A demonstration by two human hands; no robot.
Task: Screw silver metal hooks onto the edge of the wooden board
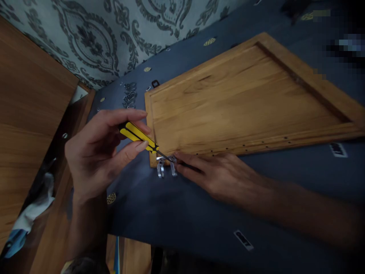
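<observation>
Board point(216, 102): wood, smooth, visible grain, faint sheen. Screwdriver point(137, 137): I read plastic handle, metal shaft. Hook piece point(159, 169): glossy metal. Blue covering point(199, 228): matt, cloth or plastic, can't tell from my remote feed. Side panel point(37, 87): smooth wood. Small hooks point(130, 97) beyond: shiny metal.

It looks like a home: ornate wallpaper point(88, 42), printed blue cloth point(194, 220).

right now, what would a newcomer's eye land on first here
Most likely the yellow-and-black screwdriver, bright in the left hand, its dark shaft angled down to the shiny metal fitting at the near left corner of the wooden panel, with the right hand close by. Next, perhaps, that broad honey-brown wooden panel itself, lying across the dark blue printed surface.
</observation>
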